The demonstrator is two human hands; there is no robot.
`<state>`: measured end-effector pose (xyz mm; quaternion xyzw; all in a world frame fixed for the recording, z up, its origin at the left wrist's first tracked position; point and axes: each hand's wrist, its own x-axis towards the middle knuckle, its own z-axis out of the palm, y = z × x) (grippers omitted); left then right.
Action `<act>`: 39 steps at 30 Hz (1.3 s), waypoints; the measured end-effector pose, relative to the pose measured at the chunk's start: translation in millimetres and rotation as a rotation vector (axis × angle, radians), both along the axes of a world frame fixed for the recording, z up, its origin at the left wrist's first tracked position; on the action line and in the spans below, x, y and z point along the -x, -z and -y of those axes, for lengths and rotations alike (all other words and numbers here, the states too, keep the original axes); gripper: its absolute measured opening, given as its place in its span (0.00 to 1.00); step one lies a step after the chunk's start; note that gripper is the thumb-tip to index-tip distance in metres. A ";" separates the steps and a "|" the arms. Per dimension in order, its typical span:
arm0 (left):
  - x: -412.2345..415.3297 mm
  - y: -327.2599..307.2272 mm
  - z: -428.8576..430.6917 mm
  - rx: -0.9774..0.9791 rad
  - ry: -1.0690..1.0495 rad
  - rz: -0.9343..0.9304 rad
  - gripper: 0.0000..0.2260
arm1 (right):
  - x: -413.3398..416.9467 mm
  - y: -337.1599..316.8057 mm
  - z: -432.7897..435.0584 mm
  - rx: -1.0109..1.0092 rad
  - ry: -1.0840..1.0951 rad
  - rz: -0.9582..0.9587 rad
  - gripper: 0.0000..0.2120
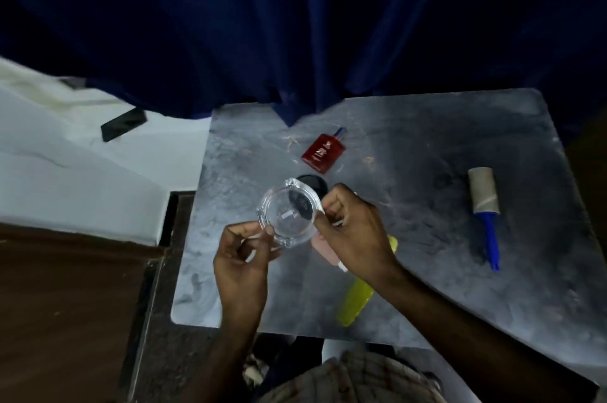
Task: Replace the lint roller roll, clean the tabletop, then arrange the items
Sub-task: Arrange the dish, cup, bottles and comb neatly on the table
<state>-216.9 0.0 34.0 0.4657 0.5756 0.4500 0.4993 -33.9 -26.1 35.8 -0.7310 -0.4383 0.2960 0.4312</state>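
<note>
Both hands lift round clear glass ashtray (288, 212) above bench (427, 287) centre: left hand (243, 258) and right hand (353, 231) grip pinching opposite rims. Blue-handled lint roller (485, 210) lies near right edge. Risk: slick glass slips, drops.

Both forearms are bare, with no sleeves, watch or rings showing on the left hand (241, 258) or the right hand (353, 231). At the bottom edge a checked garment (358, 376) in beige with darker lines covers the person.
</note>
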 end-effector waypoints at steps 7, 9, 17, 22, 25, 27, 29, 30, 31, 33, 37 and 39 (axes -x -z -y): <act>76.6 32.2 -82.8 0.072 -0.115 -0.001 0.09 | 82.2 8.4 -66.4 0.098 -0.109 -0.095 0.10; 88.9 48.9 -105.8 0.119 -0.110 -0.010 0.09 | 98.2 23.5 -83.5 0.193 -0.124 -0.149 0.15; 90.1 99.9 -171.0 0.266 0.020 -0.115 0.06 | 123.4 88.6 -137.2 0.492 0.017 -0.473 0.13; 78.6 108.0 -192.8 0.286 0.104 -0.180 0.05 | 120.5 103.6 -155.9 0.547 0.138 -0.657 0.06; 73.5 113.5 -203.3 0.276 0.115 -0.225 0.07 | 120.5 106.5 -164.2 0.545 0.170 -0.667 0.07; 72.2 117.9 -209.4 0.317 0.130 -0.175 0.09 | 120.7 108.8 -171.1 0.528 0.182 -0.638 0.07; 70.8 119.1 -216.3 0.338 0.153 -0.133 0.08 | 120.5 111.4 -178.2 0.504 0.188 -0.620 0.08; 69.8 118.1 -219.5 0.344 0.169 -0.153 0.05 | 120.4 112.8 -181.6 0.494 0.188 -0.621 0.09; 69.0 118.8 -222.3 0.346 0.178 -0.164 0.02 | 120.2 113.9 -184.6 0.490 0.189 -0.623 0.09; 66.2 119.5 -226.6 0.343 0.159 -0.144 0.08 | 118.2 116.2 -190.4 0.484 0.194 -0.637 0.08; 62.6 127.3 -223.9 0.378 0.115 -0.057 0.06 | 117.6 110.2 -192.5 0.458 0.197 -0.638 0.10; 63.8 129.5 -214.5 0.401 0.058 0.001 0.01 | 120.0 94.7 -178.9 0.433 0.150 -0.598 0.11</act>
